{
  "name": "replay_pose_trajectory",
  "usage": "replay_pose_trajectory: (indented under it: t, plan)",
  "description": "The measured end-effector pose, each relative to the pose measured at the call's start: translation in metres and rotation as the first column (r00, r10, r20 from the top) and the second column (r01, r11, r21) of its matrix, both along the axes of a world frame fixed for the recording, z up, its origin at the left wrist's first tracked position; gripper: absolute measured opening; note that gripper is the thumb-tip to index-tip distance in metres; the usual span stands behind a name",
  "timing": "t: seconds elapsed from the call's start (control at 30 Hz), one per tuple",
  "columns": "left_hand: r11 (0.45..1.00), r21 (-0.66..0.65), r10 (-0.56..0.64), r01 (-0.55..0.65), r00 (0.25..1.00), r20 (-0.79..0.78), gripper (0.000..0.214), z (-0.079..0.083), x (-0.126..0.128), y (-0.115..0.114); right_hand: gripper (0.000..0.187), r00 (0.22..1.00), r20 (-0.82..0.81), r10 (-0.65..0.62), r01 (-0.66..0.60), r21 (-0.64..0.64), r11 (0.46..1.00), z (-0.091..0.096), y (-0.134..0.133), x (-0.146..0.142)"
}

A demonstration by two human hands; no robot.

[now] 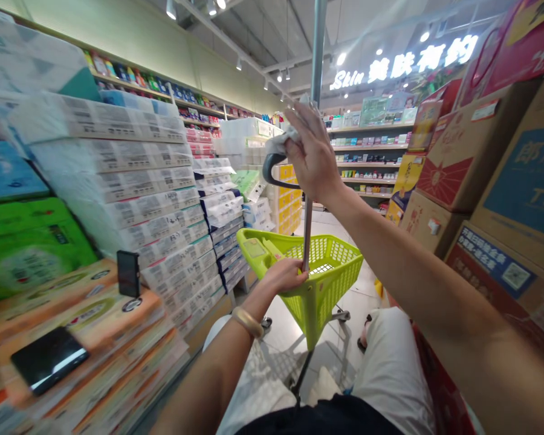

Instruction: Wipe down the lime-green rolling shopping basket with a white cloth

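A lime-green shopping trolley basket [340, 254] stands in front of me, with a metal pole [307, 232] rising from its near side. My left hand [283, 275] is closed on the basket's near rim, its fingertips beside the foot of the pole. Higher up, my right hand [312, 154] is closed round a crumpled white cloth [278, 142], pressed to the pole. Whether it is fabric or tissue I cannot tell. Just below the cloth, a dark grey curved handle [272, 172] juts left from the pole. My right palm hides part of the pole.
Wrapped white packs [149, 181] are stacked high on the left. Nearer, orange packs [118, 302] bear a black phone [49, 359] and a small upright black device [128, 273]. Cardboard cartons [457, 139] rise close on the right. Stocked shelves [367, 148] stand behind.
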State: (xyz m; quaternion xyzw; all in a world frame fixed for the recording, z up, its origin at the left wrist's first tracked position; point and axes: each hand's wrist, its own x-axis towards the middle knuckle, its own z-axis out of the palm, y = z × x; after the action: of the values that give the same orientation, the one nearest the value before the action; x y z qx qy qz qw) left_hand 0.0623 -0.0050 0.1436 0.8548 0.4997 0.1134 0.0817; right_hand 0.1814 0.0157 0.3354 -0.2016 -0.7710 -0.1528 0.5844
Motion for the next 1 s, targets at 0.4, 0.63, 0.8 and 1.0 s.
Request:
replay_pose_trajectory:
  t: [0.4,0.63,0.8,1.0]
  plan:
    - [1.000,0.024,-0.010,0.010,0.999,0.039,0.027,-0.001,0.004,-0.005,0.042,0.875,-0.470,0.119,-0.280,-0.290,0.915,-0.082,0.030,0.005]
    - [0.998,0.030,-0.060,0.056,0.989,0.133,0.025,-0.003,0.006,-0.008,0.036,0.831,-0.555,0.046,-0.330,-0.424,0.843,-0.168,-0.011,0.001]
    - [0.996,0.049,-0.081,0.073,0.980,0.184,0.037,-0.005,0.012,-0.016,0.040,0.841,-0.541,0.032,-0.310,-0.432,0.847,-0.162,-0.019,0.013]
    - [0.995,0.058,-0.085,0.075,0.977,0.194,0.049,-0.006,0.019,-0.024,0.051,0.834,-0.537,0.124,-0.336,-0.317,0.887,-0.112,-0.007,0.025]
